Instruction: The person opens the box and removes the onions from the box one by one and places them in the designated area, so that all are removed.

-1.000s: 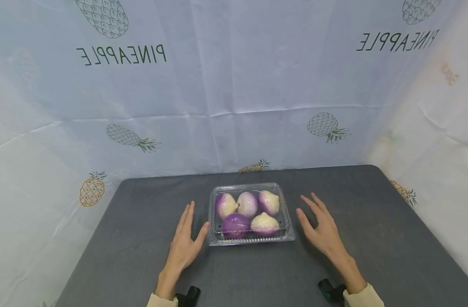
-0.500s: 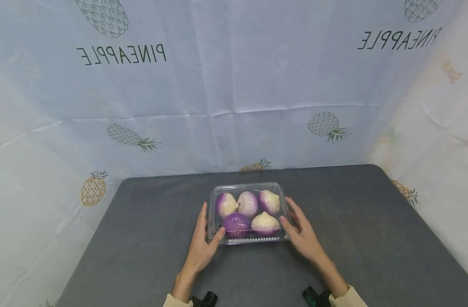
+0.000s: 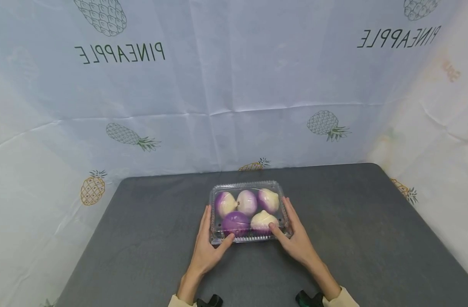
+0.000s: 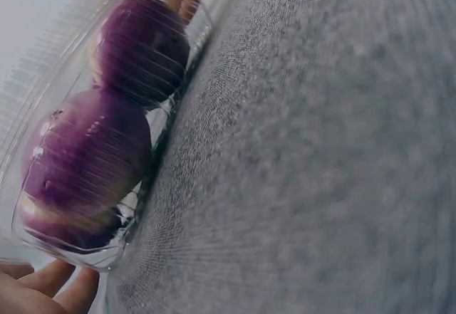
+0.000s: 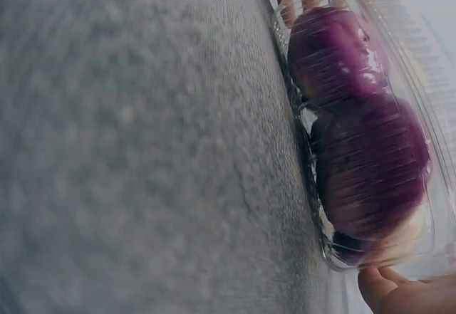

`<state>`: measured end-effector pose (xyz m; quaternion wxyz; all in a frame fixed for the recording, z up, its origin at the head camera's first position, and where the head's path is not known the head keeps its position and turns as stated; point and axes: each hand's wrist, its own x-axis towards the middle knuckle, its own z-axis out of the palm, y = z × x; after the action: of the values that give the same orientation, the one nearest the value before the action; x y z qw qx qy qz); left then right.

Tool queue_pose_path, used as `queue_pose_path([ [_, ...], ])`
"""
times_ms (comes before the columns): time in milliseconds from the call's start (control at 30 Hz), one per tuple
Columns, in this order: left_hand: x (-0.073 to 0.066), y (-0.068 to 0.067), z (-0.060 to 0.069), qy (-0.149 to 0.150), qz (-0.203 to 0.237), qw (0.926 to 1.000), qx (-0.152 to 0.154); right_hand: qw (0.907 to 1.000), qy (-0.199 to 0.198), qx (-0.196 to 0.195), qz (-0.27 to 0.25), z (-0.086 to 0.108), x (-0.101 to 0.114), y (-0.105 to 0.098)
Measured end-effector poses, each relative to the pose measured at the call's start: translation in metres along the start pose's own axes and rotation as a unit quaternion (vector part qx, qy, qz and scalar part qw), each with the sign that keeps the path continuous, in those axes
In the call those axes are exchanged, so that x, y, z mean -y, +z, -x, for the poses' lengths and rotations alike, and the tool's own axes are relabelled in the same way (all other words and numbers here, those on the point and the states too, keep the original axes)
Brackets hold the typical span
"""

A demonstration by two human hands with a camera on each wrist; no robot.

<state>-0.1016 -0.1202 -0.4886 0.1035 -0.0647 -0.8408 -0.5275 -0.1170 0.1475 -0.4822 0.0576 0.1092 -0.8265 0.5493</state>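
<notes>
A clear plastic clamshell container (image 3: 243, 185) sits on the dark table, its lid down. Through the lid show several purple-and-cream, onion-like vegetables (image 3: 247, 203), some with pointed tips. My left hand (image 3: 206, 255) grips the container's left end, fingers along the side and thumb at the front edge. At the opposite end my right hand (image 3: 301, 243) holds it the same way, thumb over the front right part. In the left wrist view, fingertips (image 4: 77, 289) touch the container's near end. The right wrist view shows the purple vegetables (image 5: 370, 164) through the clear wall, the container's base close to the table.
The dark grey table (image 3: 161, 204) has rounded far corners. Behind it hangs a pale curtain (image 3: 253, 68) with pineapple drawings and mirrored lettering, which also runs along both sides. A black wrist strap mount (image 3: 210, 301) shows at each wrist.
Both hands have come inward from beside the container and now grip its two ends. The thumbs have moved onto its front part. The container has barely shifted.
</notes>
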Motion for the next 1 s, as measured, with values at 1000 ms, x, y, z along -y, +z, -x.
queue_pose_path([
  [1000,0.0013,0.0036,-0.0006,0.014,-0.042,0.999,0.002,0.9996,-0.023,-0.01,0.016,-0.0005,-0.0087,0.0047],
])
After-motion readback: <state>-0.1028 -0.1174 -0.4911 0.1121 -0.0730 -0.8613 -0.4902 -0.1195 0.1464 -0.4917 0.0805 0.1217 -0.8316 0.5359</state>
